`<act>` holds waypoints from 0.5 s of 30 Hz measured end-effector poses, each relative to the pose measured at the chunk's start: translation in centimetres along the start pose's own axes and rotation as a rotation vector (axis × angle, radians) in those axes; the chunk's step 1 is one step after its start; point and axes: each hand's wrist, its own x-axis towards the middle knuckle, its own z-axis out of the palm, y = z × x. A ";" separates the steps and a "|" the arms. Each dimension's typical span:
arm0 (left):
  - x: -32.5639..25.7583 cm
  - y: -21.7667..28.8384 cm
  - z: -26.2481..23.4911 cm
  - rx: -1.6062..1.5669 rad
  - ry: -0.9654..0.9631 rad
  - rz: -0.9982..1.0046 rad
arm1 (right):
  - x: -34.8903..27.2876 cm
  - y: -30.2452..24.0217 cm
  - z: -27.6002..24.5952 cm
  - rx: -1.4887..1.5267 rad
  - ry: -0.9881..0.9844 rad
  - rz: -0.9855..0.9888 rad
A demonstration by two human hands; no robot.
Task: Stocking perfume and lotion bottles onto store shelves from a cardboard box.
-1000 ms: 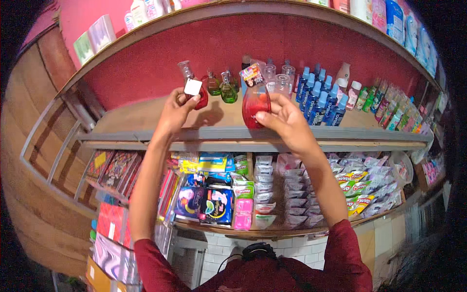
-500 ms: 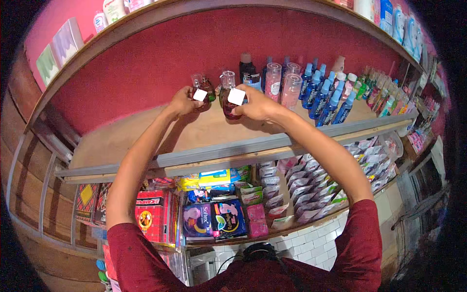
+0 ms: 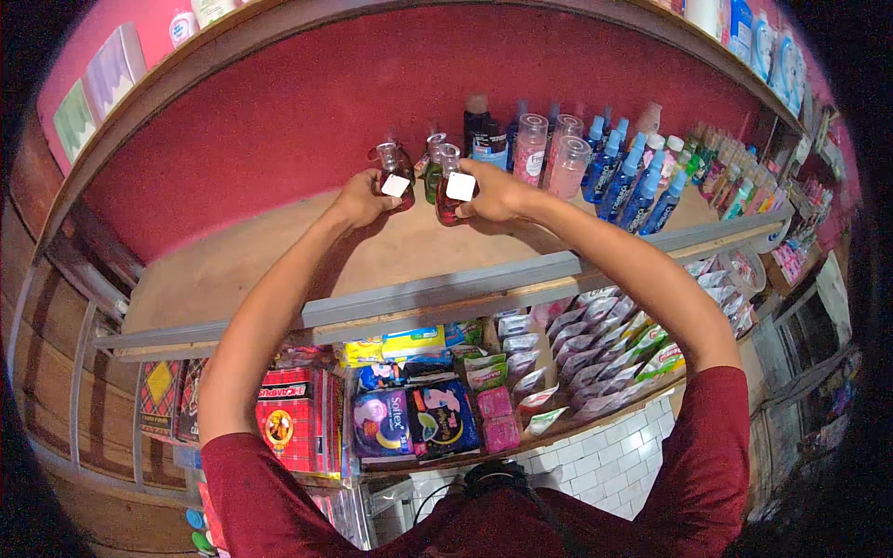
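On the wooden shelf board, my left hand point(image 3: 361, 202) is closed around a small dark red bottle point(image 3: 406, 196) with a clear cap, gripping it from its left side. My right hand point(image 3: 499, 193) holds a similar red bottle point(image 3: 447, 206) from the right, thumb in front and fingers mostly hidden behind. Both bottles stand upright, a small gap apart, each with a white square on its front. Just behind that gap is a greenish bottle point(image 3: 432, 182) with a clear cap, partly covered. Whether the held bottles touch the board is hard to tell.
Right of my hands stand a dark bottle point(image 3: 477, 121), pink bottles point(image 3: 530, 153), blue spray bottles point(image 3: 618, 186) and many small bottles point(image 3: 735, 186). A grey rail point(image 3: 446, 288) edges the board. Below are packets point(image 3: 381, 423) and sachets point(image 3: 595, 363). An upper shelf point(image 3: 372, 23) curves overhead.
The view has shifted slightly. Both hands keep hold of their bottles, which have moved only a little. More of the greenish bottle shows between them.
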 end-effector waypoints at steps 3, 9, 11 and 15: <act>0.0 -0.5 0.1 0.102 0.037 0.017 | 0.1 -0.1 0.1 0.005 -0.025 -0.017; -0.1 -0.6 0.6 -0.074 0.092 0.016 | 0.3 -0.3 0.4 0.011 -0.016 -0.010; -0.1 -0.4 0.7 -0.221 0.047 -0.002 | 0.3 -0.3 0.5 0.030 -0.010 -0.005; -0.6 0.4 0.7 0.075 0.062 0.046 | 0.2 -0.1 0.6 -0.021 0.004 -0.056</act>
